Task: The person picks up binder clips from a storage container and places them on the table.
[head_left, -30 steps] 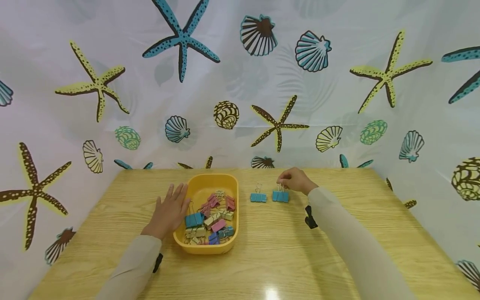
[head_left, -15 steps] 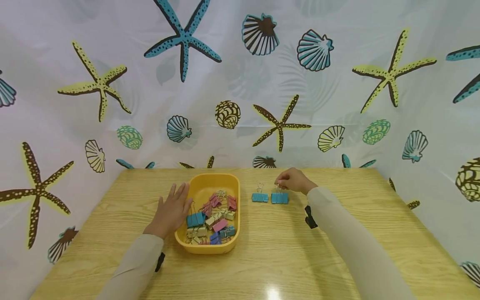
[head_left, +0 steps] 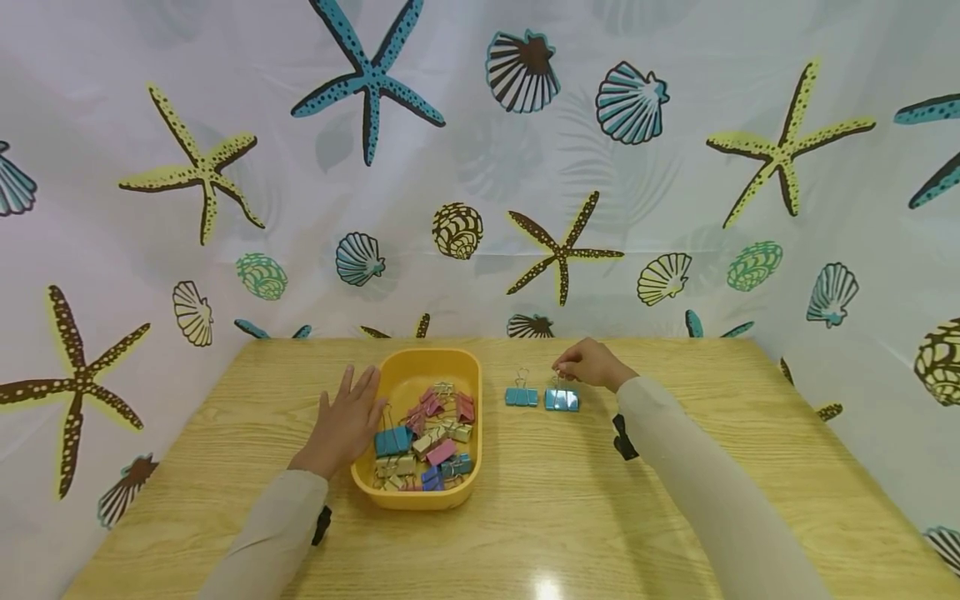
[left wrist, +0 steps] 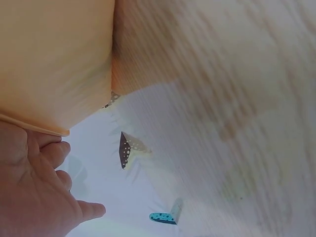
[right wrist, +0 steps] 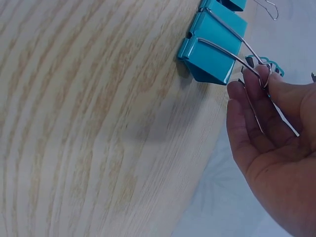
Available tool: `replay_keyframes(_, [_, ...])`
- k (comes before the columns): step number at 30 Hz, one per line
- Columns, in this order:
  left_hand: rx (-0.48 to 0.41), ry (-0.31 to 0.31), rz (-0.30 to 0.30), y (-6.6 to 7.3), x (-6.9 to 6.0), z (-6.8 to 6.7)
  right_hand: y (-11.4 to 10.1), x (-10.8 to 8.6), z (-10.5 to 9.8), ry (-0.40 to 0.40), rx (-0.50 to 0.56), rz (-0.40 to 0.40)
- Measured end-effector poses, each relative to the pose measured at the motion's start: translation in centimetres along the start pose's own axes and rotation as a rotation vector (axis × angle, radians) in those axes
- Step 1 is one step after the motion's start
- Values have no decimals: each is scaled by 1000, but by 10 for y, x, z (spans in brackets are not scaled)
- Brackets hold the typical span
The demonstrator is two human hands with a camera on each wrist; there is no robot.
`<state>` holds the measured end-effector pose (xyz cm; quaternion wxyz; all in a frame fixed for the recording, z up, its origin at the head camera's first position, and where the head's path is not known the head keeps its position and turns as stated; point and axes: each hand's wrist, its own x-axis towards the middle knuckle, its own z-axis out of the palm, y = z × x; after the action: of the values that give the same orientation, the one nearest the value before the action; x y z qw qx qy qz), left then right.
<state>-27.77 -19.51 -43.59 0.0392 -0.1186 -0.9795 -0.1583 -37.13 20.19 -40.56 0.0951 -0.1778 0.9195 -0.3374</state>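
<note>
The right hand (head_left: 591,364) pinches a wire handle of a blue binder clip (head_left: 562,400) between thumb and fingertips, the clip's body at the surface of the wooden bench (head_left: 540,500) (whether its full weight rests there, I cannot tell). Just beside it, on the side towards the bin, a second blue clip (head_left: 521,397) sits on the bench with a wire handle pointing up. The left hand (head_left: 347,422) grasps nothing; its fingers are extended and lie against the side of the yellow bin (head_left: 408,498), at the rim. Inside the bin is a jumble of pink, gold and blue clips, with a large blue clip (head_left: 393,440) near the left hand. Behind the bench hangs a pale cloth (head_left: 465,125) printed with starfish and shells.
</note>
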Motion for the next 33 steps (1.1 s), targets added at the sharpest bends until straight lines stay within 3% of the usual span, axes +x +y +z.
replay_keyframes(10, [-46,7,7,-1,0,1,5,-1,0,1,-27,9])
replay_keyframes(20, [-203,-80,49,-16,2,-1,4,-1,-5,-1,-4,48])
replay_keyframes(24, [-258,-99,59,-20,2,-2,1,-2,-6,23,-43,52])
replay_keyframes(33, [-193,-62,57,-17,-1,-2,-32,-1,-5,129,-181,59])
